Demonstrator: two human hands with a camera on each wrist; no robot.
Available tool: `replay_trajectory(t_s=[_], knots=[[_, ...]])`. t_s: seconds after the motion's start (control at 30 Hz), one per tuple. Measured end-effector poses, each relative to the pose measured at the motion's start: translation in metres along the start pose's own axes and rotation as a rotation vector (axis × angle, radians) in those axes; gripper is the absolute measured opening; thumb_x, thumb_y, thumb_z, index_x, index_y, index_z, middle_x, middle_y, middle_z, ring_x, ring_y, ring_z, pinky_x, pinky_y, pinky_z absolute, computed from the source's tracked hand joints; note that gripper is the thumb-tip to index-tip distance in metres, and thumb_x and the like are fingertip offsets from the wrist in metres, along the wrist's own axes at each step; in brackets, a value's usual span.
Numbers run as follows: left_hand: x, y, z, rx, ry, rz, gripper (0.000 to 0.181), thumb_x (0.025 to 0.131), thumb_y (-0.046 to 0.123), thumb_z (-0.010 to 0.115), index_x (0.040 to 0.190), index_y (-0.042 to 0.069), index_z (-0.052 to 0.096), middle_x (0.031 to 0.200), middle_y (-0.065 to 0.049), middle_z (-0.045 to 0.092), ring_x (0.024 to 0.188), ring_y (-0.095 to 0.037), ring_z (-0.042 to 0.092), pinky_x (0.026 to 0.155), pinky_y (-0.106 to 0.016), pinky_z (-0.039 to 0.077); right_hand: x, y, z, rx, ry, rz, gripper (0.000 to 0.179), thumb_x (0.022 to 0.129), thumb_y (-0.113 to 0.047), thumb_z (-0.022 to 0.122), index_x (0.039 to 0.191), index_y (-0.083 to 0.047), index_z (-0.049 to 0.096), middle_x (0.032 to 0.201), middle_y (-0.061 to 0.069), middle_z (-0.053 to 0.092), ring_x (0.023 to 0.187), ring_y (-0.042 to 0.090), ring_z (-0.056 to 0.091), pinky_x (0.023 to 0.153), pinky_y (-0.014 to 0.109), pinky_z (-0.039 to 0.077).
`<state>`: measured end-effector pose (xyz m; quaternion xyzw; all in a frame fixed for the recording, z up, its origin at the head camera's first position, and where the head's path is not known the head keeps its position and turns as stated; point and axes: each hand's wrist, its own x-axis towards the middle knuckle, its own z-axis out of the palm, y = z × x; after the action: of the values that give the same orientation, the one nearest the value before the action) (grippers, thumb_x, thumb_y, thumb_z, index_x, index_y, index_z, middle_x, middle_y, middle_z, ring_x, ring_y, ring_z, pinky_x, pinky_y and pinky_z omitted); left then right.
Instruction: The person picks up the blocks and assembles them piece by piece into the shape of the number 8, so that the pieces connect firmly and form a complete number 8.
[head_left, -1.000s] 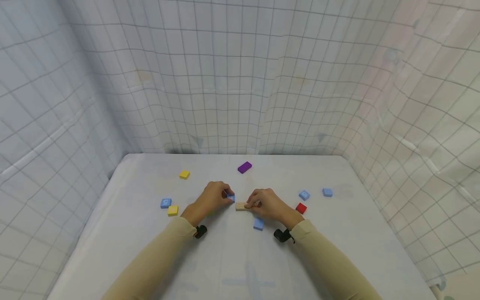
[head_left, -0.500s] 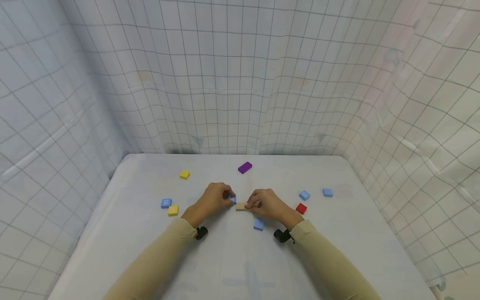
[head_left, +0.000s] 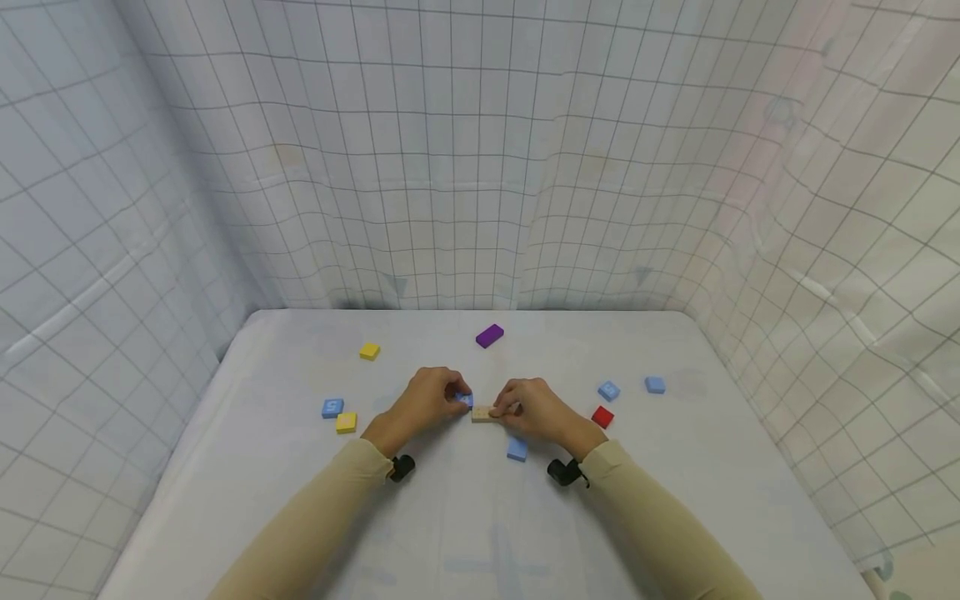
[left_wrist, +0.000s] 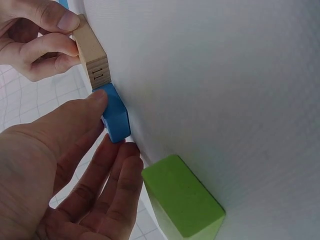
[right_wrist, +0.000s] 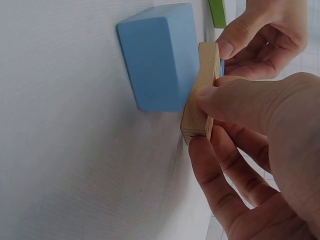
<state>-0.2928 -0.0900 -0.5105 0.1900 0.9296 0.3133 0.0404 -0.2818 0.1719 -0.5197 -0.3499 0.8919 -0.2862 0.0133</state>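
My left hand (head_left: 426,403) pinches a small blue block (head_left: 467,402) with a pale mark on its top, between thumb and fingers. To its right, my right hand (head_left: 534,410) pinches a plain wooden block (head_left: 482,414), the thumb on its near side. In the left wrist view the blue block (left_wrist: 117,116) sits against the end of the wooden block (left_wrist: 92,52), which bears dark marks. A green block (left_wrist: 184,196) lies beside the left hand; the hand hides it in the head view. Another blue block (right_wrist: 157,60) lies on the near side of the wooden one.
On the white table (head_left: 450,525), a blue block (head_left: 332,407) and a yellow block (head_left: 347,422) lie left, another yellow block (head_left: 369,352) farther back. A purple block (head_left: 490,336) lies at the back. At right are a red block (head_left: 602,417) and two blue blocks (head_left: 609,390).
My left hand has shifted slightly right and nearer to me with the blue block, bringing it closer to the wooden block. My right hand has hardly moved.
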Motion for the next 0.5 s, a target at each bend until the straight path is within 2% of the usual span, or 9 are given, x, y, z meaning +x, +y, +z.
replay_trajectory(t_s=[0.5], knots=[[0.0014, -0.0019, -0.0008, 0.016, -0.010, -0.008, 0.020, 0.098, 0.011, 0.095, 0.117, 0.010, 0.088, 0.110, -0.003, 0.083, 0.100, -0.015, 0.071, 0.101, -0.042, 0.067, 0.0003, -0.0017, -0.0013, 0.006, -0.007, 0.004, 0.012, 0.102, -0.002, 0.088, 0.112, -0.006, 0.093, 0.116, 0.009, 0.085, 0.102, 0.020, 0.083, 0.087, 0.017, 0.066]])
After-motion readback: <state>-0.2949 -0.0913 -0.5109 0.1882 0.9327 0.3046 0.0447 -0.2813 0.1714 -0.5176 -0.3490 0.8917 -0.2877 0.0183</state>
